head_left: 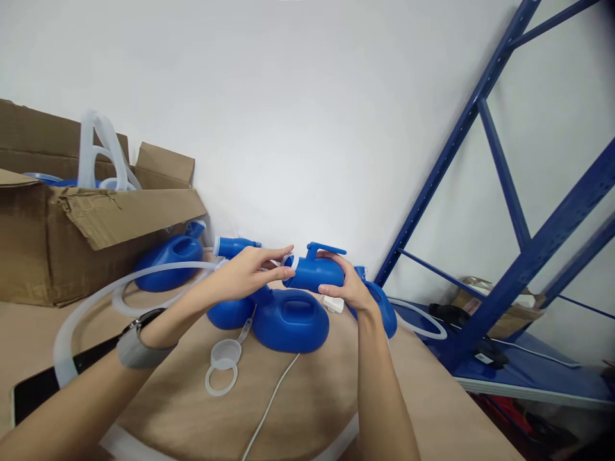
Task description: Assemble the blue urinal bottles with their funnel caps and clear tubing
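My right hand point(346, 287) is wrapped round a blue plastic funnel piece point(314, 270) with a small handle on top, held in the air above the table. My left hand point(250, 272) pinches at the white-rimmed mouth of that piece, where a translucent white hose point(91, 301) ends; the hose loops away to the left. Below my hands lies a blue plastic bottle point(291, 320) with a recessed handle. A clear cap with a ring point(223, 365) lies on the table in front of it, tethered by a strap.
More blue bottles point(168, 259) lie at the back by the wall. An open cardboard box point(72, 224) holding hoses stands at left. A blue metal shelf rack point(504, 211) rises at right. A thin white cable point(269, 403) and a dark flat device point(43, 384) lie on the brown table point(312, 397).
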Demonstrator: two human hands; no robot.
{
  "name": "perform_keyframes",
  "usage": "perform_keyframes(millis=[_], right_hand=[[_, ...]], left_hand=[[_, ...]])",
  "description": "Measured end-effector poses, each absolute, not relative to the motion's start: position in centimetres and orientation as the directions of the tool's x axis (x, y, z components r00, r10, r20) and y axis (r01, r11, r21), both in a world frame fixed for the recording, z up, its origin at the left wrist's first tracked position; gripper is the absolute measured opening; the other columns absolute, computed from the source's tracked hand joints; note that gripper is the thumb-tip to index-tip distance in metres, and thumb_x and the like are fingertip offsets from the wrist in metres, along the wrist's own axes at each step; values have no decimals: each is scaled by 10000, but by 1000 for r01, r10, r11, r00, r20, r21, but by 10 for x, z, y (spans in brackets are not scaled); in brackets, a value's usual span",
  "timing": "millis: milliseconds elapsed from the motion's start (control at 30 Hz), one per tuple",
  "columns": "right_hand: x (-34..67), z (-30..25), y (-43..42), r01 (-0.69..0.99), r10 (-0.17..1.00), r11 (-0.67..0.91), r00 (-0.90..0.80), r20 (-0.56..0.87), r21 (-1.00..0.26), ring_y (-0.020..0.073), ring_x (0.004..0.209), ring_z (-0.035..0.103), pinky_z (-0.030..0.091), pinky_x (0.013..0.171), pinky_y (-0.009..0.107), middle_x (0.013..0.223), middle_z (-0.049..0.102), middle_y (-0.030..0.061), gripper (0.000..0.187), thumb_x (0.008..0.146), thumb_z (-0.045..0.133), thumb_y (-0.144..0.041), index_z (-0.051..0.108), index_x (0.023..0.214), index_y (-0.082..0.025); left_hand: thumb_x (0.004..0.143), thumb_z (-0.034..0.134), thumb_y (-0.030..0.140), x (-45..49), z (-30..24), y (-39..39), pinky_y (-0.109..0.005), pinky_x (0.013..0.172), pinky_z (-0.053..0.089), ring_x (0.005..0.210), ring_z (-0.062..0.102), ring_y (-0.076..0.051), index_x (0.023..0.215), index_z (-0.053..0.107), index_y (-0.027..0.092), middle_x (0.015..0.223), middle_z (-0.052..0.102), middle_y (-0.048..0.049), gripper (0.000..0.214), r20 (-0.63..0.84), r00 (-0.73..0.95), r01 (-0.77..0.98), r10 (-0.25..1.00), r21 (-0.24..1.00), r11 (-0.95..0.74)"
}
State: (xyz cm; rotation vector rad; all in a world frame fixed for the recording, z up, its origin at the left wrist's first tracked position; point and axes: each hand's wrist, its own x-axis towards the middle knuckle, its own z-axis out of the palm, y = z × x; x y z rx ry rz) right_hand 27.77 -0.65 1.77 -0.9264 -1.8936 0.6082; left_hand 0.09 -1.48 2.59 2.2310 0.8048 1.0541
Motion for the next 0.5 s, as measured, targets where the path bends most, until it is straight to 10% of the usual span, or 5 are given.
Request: perform_keyframes(millis=[500], right_hand=[[257,11,14,234,811,570,-315,493,-787,336,1146,665,550,985,476,1283,682,93,739,563,912,-545,688,1197,-239]], left_hand=[[819,734,579,-15,35,-9,-415,972,600,1235,676,-329,1362,641,207,1319,727,-130,665,406,486,287,774,762,-580]])
